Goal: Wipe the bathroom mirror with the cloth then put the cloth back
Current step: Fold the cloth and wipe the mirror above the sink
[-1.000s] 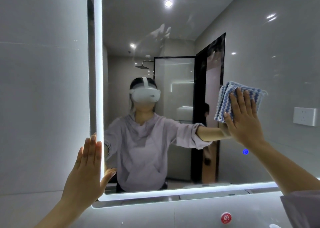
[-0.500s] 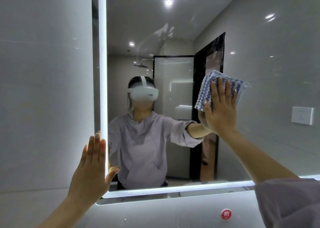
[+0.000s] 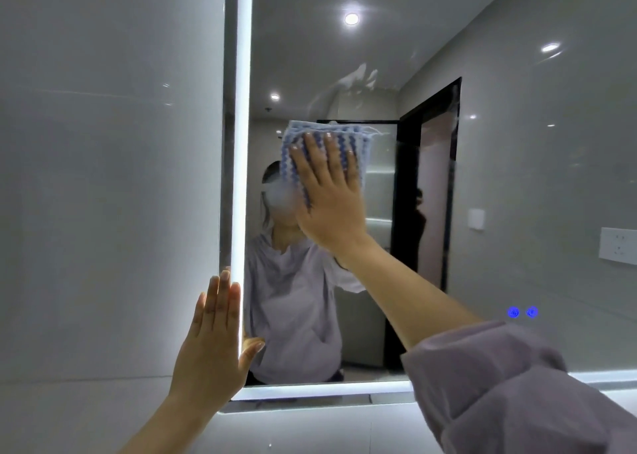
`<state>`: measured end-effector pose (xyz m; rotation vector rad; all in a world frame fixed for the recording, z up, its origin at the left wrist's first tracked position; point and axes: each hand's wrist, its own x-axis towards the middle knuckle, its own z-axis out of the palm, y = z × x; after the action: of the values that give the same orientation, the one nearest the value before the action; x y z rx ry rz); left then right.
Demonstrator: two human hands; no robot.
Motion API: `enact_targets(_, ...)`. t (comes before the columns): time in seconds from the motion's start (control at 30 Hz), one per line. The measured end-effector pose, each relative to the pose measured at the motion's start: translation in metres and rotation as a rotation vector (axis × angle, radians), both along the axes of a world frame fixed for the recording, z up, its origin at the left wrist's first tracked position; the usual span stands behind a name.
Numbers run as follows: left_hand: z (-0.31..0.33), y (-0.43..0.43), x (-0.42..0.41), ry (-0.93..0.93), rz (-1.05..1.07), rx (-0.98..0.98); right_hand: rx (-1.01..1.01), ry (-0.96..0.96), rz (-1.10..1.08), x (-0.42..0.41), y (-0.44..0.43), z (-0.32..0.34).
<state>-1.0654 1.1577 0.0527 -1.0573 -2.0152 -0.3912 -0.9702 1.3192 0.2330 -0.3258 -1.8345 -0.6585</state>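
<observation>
The bathroom mirror (image 3: 499, 177) fills the wall ahead, edged by a lit strip on its left and bottom. A folded blue-and-white striped cloth (image 3: 348, 139) lies flat against the glass in the mirror's left half. My right hand (image 3: 327, 195) presses on the cloth with fingers spread, palm flat, covering its lower part. My left hand (image 3: 215, 343) rests flat and open on the mirror's lower left corner, across the lit strip. A smeared handprint shows on the glass above the cloth.
Two blue touch buttons (image 3: 523, 312) glow on the mirror's lower right. A white wall socket (image 3: 617, 245) sits at the far right. A grey tiled wall (image 3: 103, 195) lies left of the mirror. My purple sleeve (image 3: 510, 384) fills the lower right.
My right hand has swept the cloth leftward across the glass, from the right part of the mirror to its left half. My left hand has stayed on the lower left corner.
</observation>
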Motion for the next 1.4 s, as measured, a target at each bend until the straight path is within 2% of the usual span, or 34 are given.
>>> enact_targets(0.27,0.003,0.000,0.003,-0.046,-0.015,0.005,0.038,-0.009,0.000,-0.045,-0.040,0.008)
enact_targets(0.87,0.003,0.001,0.004,-0.074,0.006,-0.023,0.076,-0.116,-0.058,-0.049,-0.046,0.018)
enact_targets(1.4,0.000,-0.002,0.007,-0.008,0.011,0.001,-0.005,0.039,-0.128,0.066,0.069,0.031)
